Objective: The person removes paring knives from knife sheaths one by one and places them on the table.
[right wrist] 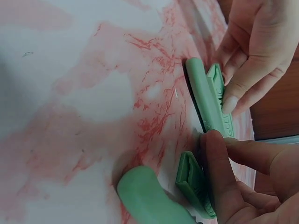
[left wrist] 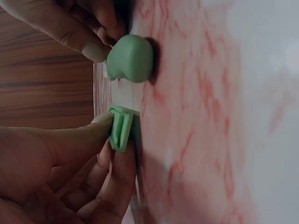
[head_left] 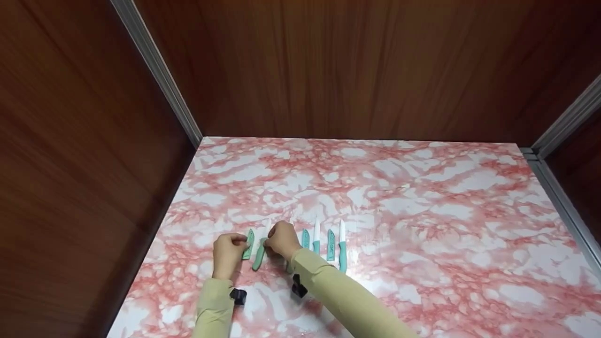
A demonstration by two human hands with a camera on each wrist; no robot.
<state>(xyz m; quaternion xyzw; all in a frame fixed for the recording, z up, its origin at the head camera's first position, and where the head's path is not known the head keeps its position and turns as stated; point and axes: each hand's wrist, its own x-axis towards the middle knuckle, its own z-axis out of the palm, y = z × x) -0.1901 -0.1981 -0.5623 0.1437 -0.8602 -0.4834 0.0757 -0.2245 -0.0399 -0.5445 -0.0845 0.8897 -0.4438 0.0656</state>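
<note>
My left hand (head_left: 227, 253) pinches a light green knife sheath (left wrist: 122, 128) between thumb and fingers, its slotted end facing the left wrist camera. Just right of it lies a paring knife with a green handle (head_left: 258, 256), its pale blade pointing away. My right hand (head_left: 283, 239) pinches this knife where handle meets blade, as the right wrist view shows. Beneath and beside the right hand are a second green sheath (right wrist: 192, 182) and another green knife handle (right wrist: 147, 193), mostly hidden in the head view.
Farther right lie a teal sheath (head_left: 305, 238), a teal-handled knife (head_left: 316, 246), another teal sheath (head_left: 331, 246) and another teal knife (head_left: 342, 256), side by side. The table (head_left: 422, 211) has a red and white marbled top. Brown wood panels (head_left: 328, 70) enclose it.
</note>
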